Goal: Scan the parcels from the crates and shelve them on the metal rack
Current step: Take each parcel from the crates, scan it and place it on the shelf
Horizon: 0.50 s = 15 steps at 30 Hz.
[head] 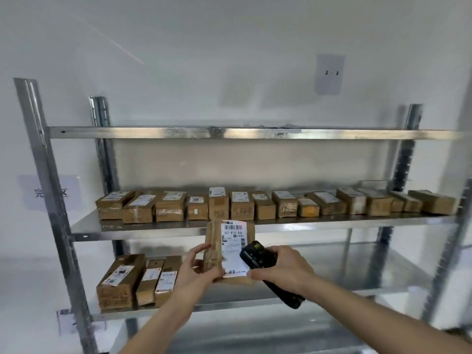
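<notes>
Up in front of the metal rack (58, 218), the left hand (196, 270) grips a brown cardboard parcel (217, 249) by its lower left edge, thumb across the front and fingers curled behind, holding it upright with its white shipping label (233, 247) facing the camera. The label carries a barcode near its top and printed lines below. Just to the right, the right hand (283, 267) is clenched around a black handheld scanner (258, 256), whose head is tilted up toward the label and overlaps its right edge; the scanner's handle runs down and to the right, out past the wrist. Behind the parcel, the rack's middle shelf (153, 228) carries a long row of taped brown boxes (255, 204) set side by side, most with white labels on top. On the lower shelf (229, 301), three more labelled boxes (139, 278) stand close together at the left end, while the rest of that shelf is bare metal. The top shelf (255, 133) shows only its front edge. A paper sheet marked "2 - 3" (330, 74) is stuck on the white wall above the rack.
</notes>
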{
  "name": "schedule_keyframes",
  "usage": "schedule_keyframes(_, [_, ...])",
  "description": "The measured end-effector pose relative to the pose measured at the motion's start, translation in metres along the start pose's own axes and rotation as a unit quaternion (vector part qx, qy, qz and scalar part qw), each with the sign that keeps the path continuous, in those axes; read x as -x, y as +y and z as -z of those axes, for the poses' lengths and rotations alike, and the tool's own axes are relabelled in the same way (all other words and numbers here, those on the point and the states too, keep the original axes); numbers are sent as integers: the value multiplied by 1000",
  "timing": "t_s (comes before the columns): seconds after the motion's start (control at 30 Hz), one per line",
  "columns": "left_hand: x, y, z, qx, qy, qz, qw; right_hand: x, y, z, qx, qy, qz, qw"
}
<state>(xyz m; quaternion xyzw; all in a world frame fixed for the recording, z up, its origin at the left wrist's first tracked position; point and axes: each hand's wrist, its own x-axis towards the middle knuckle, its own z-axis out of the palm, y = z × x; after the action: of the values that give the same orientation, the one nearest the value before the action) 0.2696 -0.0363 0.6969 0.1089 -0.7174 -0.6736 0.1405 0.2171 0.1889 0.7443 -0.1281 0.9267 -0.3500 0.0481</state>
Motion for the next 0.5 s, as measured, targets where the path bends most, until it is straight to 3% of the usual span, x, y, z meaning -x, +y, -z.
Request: schedule_keyframes(0.5, [0, 1, -60, 7, -16, -31, 999, 10, 48, 40, 71, 22, -45, 996])
